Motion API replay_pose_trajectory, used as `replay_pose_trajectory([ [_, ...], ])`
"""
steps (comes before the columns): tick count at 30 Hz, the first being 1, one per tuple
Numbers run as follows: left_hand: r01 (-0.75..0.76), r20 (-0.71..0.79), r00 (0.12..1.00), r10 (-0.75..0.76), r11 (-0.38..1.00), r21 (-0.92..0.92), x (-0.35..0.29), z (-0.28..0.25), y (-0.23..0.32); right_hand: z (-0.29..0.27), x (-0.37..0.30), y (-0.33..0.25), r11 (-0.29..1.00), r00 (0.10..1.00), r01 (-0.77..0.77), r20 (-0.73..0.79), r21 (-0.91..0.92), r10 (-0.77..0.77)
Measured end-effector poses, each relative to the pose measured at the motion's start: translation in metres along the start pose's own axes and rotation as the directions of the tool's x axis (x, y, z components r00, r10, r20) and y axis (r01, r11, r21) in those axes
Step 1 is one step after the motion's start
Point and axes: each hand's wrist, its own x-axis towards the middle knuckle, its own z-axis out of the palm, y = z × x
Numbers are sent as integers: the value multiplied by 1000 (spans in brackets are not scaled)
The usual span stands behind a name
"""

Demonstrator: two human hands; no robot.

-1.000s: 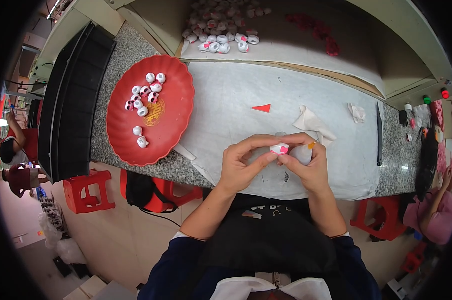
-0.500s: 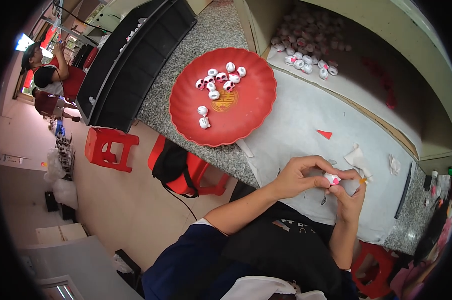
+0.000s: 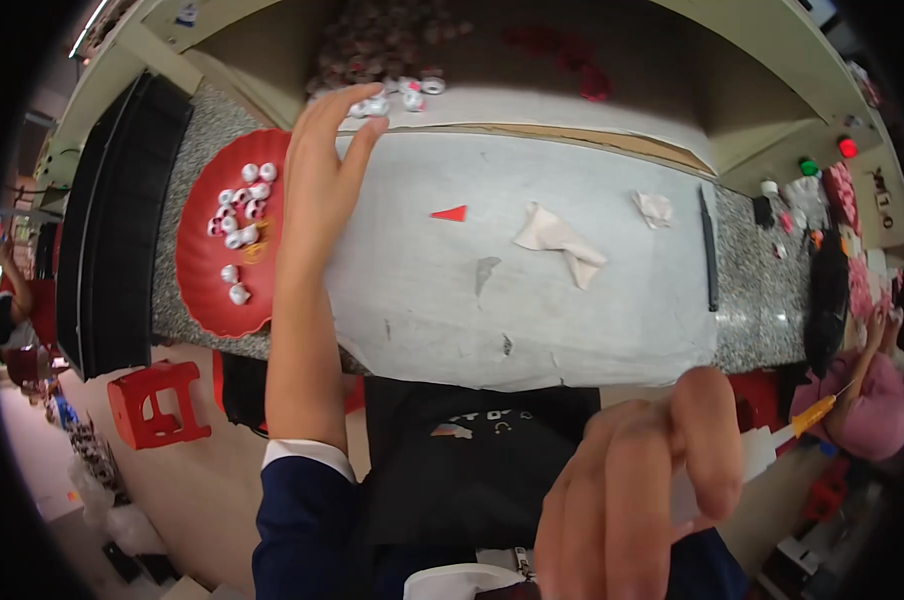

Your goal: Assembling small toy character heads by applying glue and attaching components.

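Note:
My left hand (image 3: pixel 327 165) reaches to the front of a pile of small white bead-like pieces (image 3: pixel 412 100) under the shelf at the back. Its thumb and fingers are apart around the nearest ones. Close to the camera at the lower right, my right hand (image 3: pixel 637 480) is curled round a white syringe (image 3: pixel 760 452) with a yellow needle tip (image 3: pixel 812 414); the fingers hide part of its barrel. Left of my left forearm lies a red scalloped plate (image 3: pixel 202 285), partly covered by that arm. Several white pieces with pink and dark marks (image 3: pixel 238 294) are on it.
White paper (image 3: pixel 422 300) covers the worktop, with a red triangular scrap (image 3: pixel 449 213), crumpled tissues (image 3: pixel 562 245) and a dark thin rod (image 3: pixel 709 245). A black tray (image 3: pixel 112 230) stands at far left. A person in pink (image 3: pixel 877 405) sits at right.
My view has swung right. The hands have parted: the left went back to the pile, the right came up near the camera. The white pink-marked piece they held is out of sight.

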Motion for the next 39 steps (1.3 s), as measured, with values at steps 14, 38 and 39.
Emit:
replay_pose_trajectory([
  [14,-67,154,988,-5,884,462,69,120,-39,3,-11,-4,983,955,60,276,175,-107],
  [38,400,423,829,-366,-142,-906,-109,35,48,-102,-8,-8,481,679,23,-339,-876,-651],
  [39,394,405,822,-400,-113,-912,-109,35,47,-103,-10,-7,483,678,19,-344,-875,-650],
])
